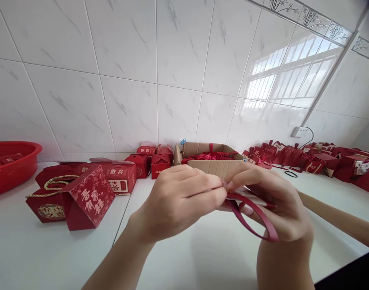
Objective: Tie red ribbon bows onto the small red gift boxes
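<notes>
Both hands meet above the white table, a little right of the middle. My left hand [184, 201] is closed, its thumb and fingers pinching at the near end of a small piece mostly hidden by the fingers. Around the same piece curl the fingers of my right hand [271, 197]. A dark red ribbon [270, 231] hangs from between the hands in a loop. Behind them stands an open cardboard box [208, 164] holding red ribbons [207, 156].
Red gift boxes [93, 197] stand at the left, beside a red plastic basin [13, 173]. Many red boxes [308, 157] line the back right. A black ring [291, 174] lies near them. Another person's forearm [338, 219] reaches in from the right.
</notes>
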`<state>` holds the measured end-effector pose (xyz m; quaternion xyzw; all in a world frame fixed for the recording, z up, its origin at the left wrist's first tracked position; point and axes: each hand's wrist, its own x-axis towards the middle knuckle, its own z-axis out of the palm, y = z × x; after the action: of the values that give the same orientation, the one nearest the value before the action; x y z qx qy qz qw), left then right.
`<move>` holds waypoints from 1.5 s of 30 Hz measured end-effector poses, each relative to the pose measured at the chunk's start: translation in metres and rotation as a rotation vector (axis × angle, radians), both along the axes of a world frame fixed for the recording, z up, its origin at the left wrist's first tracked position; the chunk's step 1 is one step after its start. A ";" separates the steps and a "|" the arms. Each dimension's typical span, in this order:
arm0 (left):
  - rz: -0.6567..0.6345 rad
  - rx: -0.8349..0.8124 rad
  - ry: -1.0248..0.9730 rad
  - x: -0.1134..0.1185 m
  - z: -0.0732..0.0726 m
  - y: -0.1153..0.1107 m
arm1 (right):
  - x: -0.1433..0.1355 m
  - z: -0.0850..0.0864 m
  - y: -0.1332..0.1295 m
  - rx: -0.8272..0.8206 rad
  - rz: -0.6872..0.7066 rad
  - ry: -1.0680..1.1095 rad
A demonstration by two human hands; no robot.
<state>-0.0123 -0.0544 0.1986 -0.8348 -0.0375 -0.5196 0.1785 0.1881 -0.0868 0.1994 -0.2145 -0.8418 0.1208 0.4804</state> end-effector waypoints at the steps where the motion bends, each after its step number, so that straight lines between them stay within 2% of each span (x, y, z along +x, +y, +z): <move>1: -0.008 -0.005 0.004 0.000 0.000 0.000 | 0.000 0.000 0.000 0.007 0.011 0.000; 6: -0.019 -0.011 0.013 -0.001 -0.001 0.000 | 0.000 0.001 0.001 0.042 0.050 -0.029; 15: 0.009 -0.016 -0.015 0.000 -0.002 0.002 | 0.000 -0.002 0.002 0.063 0.026 -0.035; 19: 0.084 -0.116 -0.026 -0.002 -0.002 0.006 | -0.003 -0.002 0.007 0.088 -0.027 -0.051; 23: 0.102 -0.241 -0.026 -0.002 -0.001 0.009 | -0.006 -0.001 0.009 0.034 -0.122 -0.080; 29: 0.098 -0.271 -0.032 0.001 -0.003 0.011 | -0.013 -0.002 0.017 0.028 -0.208 0.001; 34: 0.132 -0.353 -0.039 0.002 -0.007 0.019 | -0.021 -0.005 0.022 0.001 -0.366 0.019; 37: 0.161 -0.450 -0.065 0.002 -0.009 0.024 | -0.024 -0.007 0.025 -0.002 -0.448 0.002; 40: 0.168 -0.625 -0.075 0.002 -0.009 0.026 | -0.025 -0.009 0.027 -0.040 -0.477 -0.028; 45: 0.095 -0.913 0.008 0.000 -0.005 0.023 | -0.027 -0.010 0.027 -0.106 -0.486 -0.048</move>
<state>-0.0120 -0.0313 0.1933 -0.8273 -0.2999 -0.4380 -0.1839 0.1612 -0.0600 0.1895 -0.4381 -0.7691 0.0405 0.4635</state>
